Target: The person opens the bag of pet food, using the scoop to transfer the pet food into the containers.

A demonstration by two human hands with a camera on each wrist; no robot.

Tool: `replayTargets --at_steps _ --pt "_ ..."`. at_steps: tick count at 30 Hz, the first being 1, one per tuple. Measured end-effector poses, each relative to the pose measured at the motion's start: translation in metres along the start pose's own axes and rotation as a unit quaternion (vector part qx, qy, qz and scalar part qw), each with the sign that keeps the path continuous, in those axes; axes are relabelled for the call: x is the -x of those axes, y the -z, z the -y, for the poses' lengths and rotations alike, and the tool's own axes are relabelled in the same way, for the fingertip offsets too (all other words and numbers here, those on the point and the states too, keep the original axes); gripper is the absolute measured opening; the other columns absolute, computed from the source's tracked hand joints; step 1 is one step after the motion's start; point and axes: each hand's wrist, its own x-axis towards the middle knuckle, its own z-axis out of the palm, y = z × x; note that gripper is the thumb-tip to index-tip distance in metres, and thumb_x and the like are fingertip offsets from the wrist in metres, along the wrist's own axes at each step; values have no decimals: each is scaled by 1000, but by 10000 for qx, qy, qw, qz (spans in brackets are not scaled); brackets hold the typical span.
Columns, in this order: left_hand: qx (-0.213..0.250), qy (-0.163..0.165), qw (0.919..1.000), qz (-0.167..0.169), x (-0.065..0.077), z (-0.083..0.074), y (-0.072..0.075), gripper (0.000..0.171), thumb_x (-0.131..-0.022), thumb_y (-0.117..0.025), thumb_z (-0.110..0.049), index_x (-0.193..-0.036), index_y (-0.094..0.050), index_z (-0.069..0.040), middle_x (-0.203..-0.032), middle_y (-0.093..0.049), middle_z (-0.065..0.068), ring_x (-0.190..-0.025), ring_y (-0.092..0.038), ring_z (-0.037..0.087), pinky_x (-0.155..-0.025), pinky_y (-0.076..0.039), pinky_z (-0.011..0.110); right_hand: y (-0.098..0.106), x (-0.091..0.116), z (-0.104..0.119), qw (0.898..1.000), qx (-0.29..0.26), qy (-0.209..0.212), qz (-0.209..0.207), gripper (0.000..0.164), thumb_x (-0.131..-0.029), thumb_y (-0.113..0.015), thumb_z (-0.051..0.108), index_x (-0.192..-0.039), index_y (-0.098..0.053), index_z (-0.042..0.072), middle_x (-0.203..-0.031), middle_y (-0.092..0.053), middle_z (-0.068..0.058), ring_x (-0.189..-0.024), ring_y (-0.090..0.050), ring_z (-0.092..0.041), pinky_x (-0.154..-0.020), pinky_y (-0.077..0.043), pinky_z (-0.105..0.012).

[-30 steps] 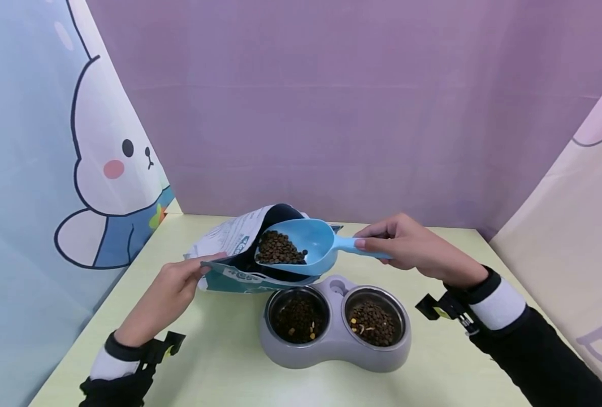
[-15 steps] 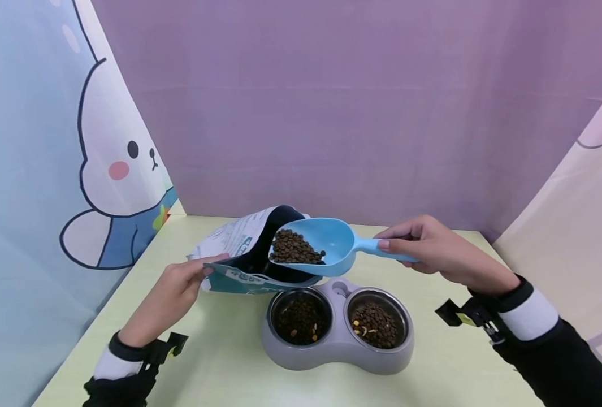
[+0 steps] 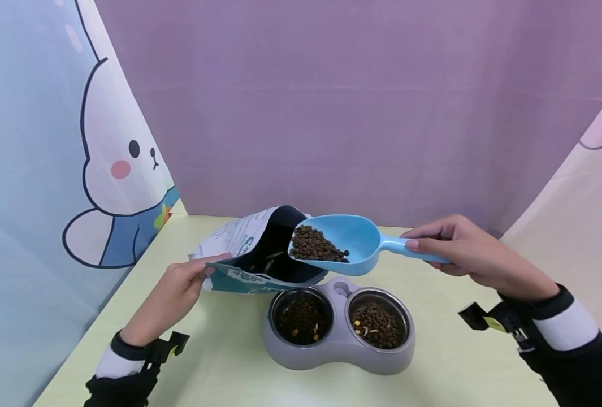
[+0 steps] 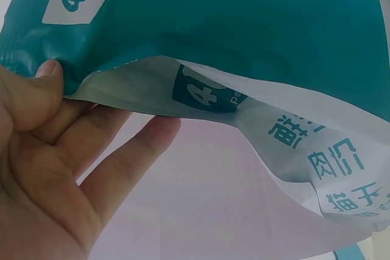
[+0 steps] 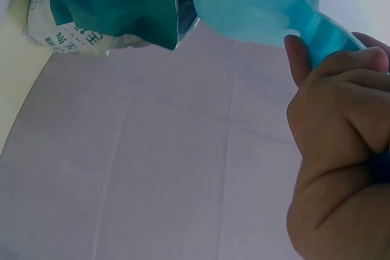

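Observation:
My right hand (image 3: 471, 251) grips the handle of a light blue scoop (image 3: 359, 240), held level above the table. Brown kibble (image 3: 315, 244) lies heaped toward the scoop's front lip, which overlaps the mouth of a teal and white pet food bag (image 3: 247, 280) in the head view. My left hand (image 3: 176, 299) pinches the left edge of that bag; in the left wrist view the thumb (image 4: 49, 80) is on the teal face and the fingers are behind. The bag's dark opening faces right. From below, the right wrist view shows the underside of the scoop (image 5: 256, 10).
In front of the bag stands a lilac double feeder (image 3: 338, 345) with two metal bowls. Both the left bowl (image 3: 303, 319) and the right bowl (image 3: 379, 322) contain kibble with a few yellow bits. A purple cloth (image 3: 351, 113) hangs behind the pale yellow table (image 3: 219, 350).
My right hand has drawn the loaded scoop rightward, from inside the bag's mouth to its right edge. The left hand keeps its pinch on the bag, nearly still.

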Motion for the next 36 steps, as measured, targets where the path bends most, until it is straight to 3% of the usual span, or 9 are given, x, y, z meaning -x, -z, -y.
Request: replayTargets --at_steps 12,19,30,36 --pt "40 62 10000 66 -1 0 1 43 -87 -45 10 -123 -53 -13 -117 -57 9 -100 -55 18 -77 -50 35 19 26 -28 9997 -91 0 -221 22 -92 -50 12 -109 -59 2 -60 -41 2 -42 -22 -18 -33 -17 -30" --pt "-17 124 9999 49 0 -1 2 43 -86 -46 11 -122 -53 -11 -118 -56 10 -101 -54 19 -77 -50 36 29 39 -47 9992 -363 -186 -32 24 -94 -45 10 -112 -57 1 -56 -33 2 -40 -18 -19 -33 -14 -32" --pt "77 123 9999 64 0 -1 1 44 -86 -45 11 -122 -53 -12 -117 -57 10 -103 -54 20 -78 -50 37 36 64 -85 9972 -566 -465 -166 25 -95 -42 7 -111 -61 9 -57 -36 4 -42 -17 -21 -34 -11 -35" --pt "31 77 10000 41 1 0 1 44 -86 -45 12 -122 -54 -12 -117 -56 11 -102 -54 21 -77 -50 37 40 73 -97 9965 -664 -504 -34 26 -95 -41 6 -111 -61 9 -54 -28 -1 -41 -15 -23 -33 -9 -36"
